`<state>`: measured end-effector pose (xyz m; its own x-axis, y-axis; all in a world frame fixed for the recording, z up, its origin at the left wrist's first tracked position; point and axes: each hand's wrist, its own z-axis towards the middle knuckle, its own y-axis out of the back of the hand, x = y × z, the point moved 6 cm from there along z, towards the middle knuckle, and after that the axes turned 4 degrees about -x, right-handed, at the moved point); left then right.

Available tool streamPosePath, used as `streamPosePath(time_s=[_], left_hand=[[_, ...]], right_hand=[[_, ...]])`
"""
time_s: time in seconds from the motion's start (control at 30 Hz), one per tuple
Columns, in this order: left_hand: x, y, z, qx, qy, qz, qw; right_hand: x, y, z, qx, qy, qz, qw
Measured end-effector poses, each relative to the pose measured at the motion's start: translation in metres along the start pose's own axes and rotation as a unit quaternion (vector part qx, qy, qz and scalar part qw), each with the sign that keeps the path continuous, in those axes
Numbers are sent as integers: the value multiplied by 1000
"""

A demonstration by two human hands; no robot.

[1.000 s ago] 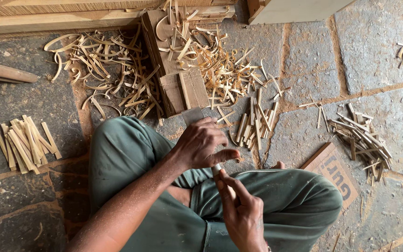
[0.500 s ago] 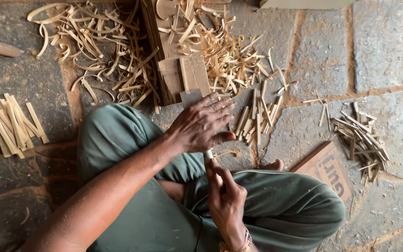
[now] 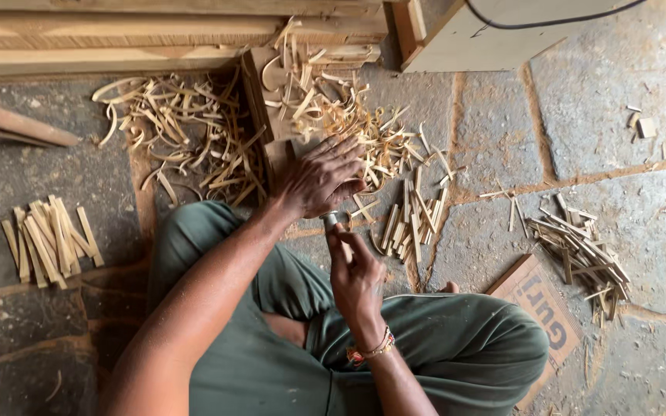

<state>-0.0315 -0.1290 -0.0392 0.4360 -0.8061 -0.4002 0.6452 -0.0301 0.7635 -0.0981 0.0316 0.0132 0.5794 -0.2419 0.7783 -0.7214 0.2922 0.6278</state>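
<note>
I sit cross-legged in green trousers (image 3: 441, 347) on a stone floor. My left hand (image 3: 316, 181) reaches forward, its fingers curled down over a small piece of wood that is mostly hidden under the palm. Just behind it, my right hand (image 3: 356, 277), with a beaded bracelet on the wrist, grips a small tool (image 3: 331, 220) whose metal end shows between the two hands. The tool's tip meets the underside of my left hand. A small wooden block (image 3: 279, 154) lies right under my left fingers.
Curled shavings (image 3: 186, 131) and cut slivers (image 3: 333, 108) cover the floor ahead. Short stick bundles lie at left (image 3: 48, 239), centre (image 3: 414, 219) and right (image 3: 583, 258). Long planks (image 3: 117, 35) run along the top; a cardboard piece (image 3: 541, 304) lies by my right knee.
Both hands have shifted forward, away from my lap and toward the shavings pile. The left hand now lies over the wooden block. The camera view has moved with them.
</note>
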Motion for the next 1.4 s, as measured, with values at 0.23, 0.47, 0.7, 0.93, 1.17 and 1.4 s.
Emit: streamPosePath(time_s=[0.23, 0.47, 0.7, 0.93, 1.17, 1.4], left_hand=[[29, 88, -22, -315, 206, 120, 919], [84, 75, -50, -259, 404, -154, 864], [101, 100, -61, -253, 390, 130, 876], [50, 18, 38, 1, 292, -83, 953], [37, 51, 27, -158, 208, -164, 951], [77, 114, -54, -338, 433, -123, 827]], right_hand=[[3, 4, -2, -6, -28, 14, 999], [4, 7, -3, -23, -12, 37, 999], [2, 9, -4, -20, -25, 44, 999], [11, 13, -3, -25, -22, 27, 999], [0, 9, -5, -24, -29, 31, 999], [-31, 7, -7, 10, -131, 175, 976]])
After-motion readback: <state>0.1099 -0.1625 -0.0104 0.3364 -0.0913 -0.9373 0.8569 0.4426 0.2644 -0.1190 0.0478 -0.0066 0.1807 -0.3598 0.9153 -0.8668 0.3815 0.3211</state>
